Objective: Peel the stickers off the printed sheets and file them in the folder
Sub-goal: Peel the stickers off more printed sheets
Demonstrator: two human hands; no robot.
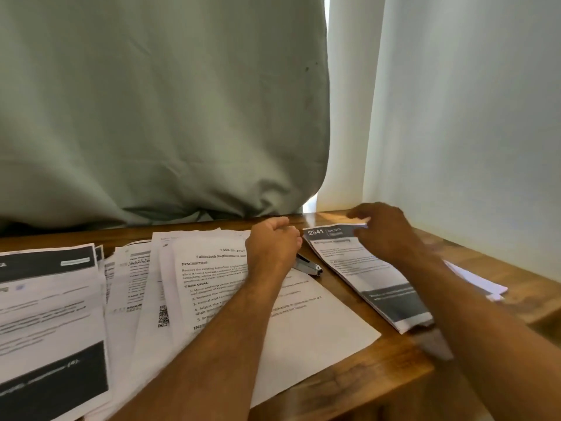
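Right now the printed sheet (355, 265) with the dark "2541 KITCHEN" header lies at the right of the wooden surface (379, 366), angled so its header points toward the far edge and its dark footer band toward the near right. The right hand (385, 232) hovers over the top of that sheet, fingers (359, 214) bent and pinching at its upper right corner, where a pale bit of paper shows between them; the motion blur there keeps me from telling whether that bit is a sticker or the sheet's own corner. The left hand (273, 241) sits just beside the sheet's top left corner, fingers curled into a loose fist, and I cannot tell whether anything is held inside it. Its forearm crosses the white page (212, 278) headed "TASK" with "DESCRIPTION" and "TASK GOAL" lines and a QR code at its lower left. Between that page and the kitchen sheet, a small grey stapler (308, 265) rests partly on the page, half hidden under the left wrist. More printed sheets (130, 278) fan out to the left, and a page with black bands (48, 314) lies at the far left. Some loose white paper (476, 281) pokes out beyond the right forearm. Behind the surface hangs a pale green curtain (151, 101), with a white curtain (455, 117) to its right.
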